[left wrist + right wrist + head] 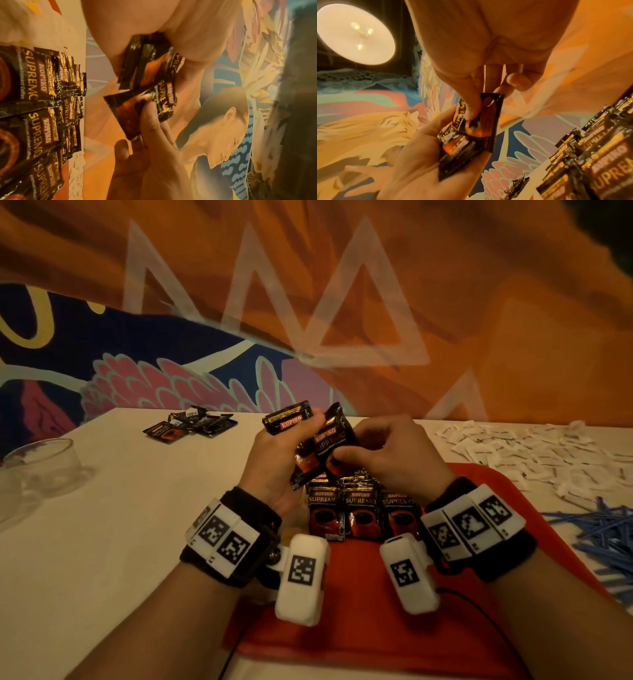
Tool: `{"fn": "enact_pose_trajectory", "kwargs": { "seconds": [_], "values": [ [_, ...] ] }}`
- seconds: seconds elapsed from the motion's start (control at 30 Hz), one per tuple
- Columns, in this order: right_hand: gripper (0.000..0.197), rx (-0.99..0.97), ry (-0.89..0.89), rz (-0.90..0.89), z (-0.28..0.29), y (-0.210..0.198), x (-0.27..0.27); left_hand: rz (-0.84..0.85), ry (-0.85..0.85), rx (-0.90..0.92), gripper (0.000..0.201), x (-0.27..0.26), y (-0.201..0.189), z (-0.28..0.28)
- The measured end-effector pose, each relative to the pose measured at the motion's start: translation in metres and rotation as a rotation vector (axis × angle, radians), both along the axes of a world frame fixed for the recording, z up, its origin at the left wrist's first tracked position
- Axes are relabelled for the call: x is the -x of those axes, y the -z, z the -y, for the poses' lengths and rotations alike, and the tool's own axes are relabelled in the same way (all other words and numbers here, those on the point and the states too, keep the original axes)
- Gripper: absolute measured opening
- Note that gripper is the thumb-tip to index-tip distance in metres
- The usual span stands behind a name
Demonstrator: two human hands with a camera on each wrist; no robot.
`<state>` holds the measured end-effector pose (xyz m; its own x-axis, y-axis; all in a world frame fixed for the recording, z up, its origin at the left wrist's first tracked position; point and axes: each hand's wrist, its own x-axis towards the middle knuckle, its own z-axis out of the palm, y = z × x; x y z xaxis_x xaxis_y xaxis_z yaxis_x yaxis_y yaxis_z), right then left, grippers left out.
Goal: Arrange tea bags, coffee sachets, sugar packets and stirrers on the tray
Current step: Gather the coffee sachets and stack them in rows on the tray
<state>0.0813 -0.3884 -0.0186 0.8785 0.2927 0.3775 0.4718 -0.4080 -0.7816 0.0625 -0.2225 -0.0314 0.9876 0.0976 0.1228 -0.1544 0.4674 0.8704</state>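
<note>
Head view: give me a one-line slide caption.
Left hand holds a bunch of coffee sachets while the right hand pinches one sachet above rows already laid on the red tray.

Dim warm orange cast, round ceiling lamp (355, 31) glaring, wrist views blurred, edges warped.

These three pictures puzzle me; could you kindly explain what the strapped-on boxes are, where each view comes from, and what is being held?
No machine: a person wears cameras. The big view is from the head; the others look along each wrist. The left hand grips a bunch of coffee sachets, and the right hand pinches one sachet from it. Below, sachet rows lie on the red tray. On the table: white packets, blue stirrers, more loose sachets, glass cups.
</note>
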Motion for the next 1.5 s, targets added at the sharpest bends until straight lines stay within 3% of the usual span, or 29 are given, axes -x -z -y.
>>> {"fn": "enact_pose_trajectory", "kwargs": {
  "seconds": [0.1,0.37,0.47,0.6,0.73,1.03,1.5],
  "values": [
    [0.005,0.011,0.006,0.001,0.001,-0.003,0.000,0.002,-0.010,-0.060,0.013,0.000,0.000,-0.001],
    [0.008,0.189,0.068,-0.107,0.003,0.000,0.013,0.026,-0.096,-0.189,0.007,-0.005,0.000,-0.008],
    [0.016,0.356,0.046,-0.266,0.004,0.005,0.019,-0.036,-0.097,-0.058,0.010,-0.012,-0.003,-0.026],
    [0.005,0.443,0.061,-0.448,0.000,0.015,0.030,-0.105,-0.027,0.158,0.008,-0.020,-0.002,-0.056],
    [0.021,0.433,0.109,-0.523,-0.006,0.019,0.031,-0.122,0.011,0.297,0.009,-0.025,0.004,-0.075],
    [0.018,0.510,0.105,-0.568,-0.023,0.019,0.033,-0.120,0.068,0.377,0.010,-0.031,0.008,-0.082],
    [0.032,0.484,0.109,-0.527,-0.025,0.025,0.031,-0.160,0.122,0.317,0.009,-0.029,0.009,-0.076]
  ]
}}
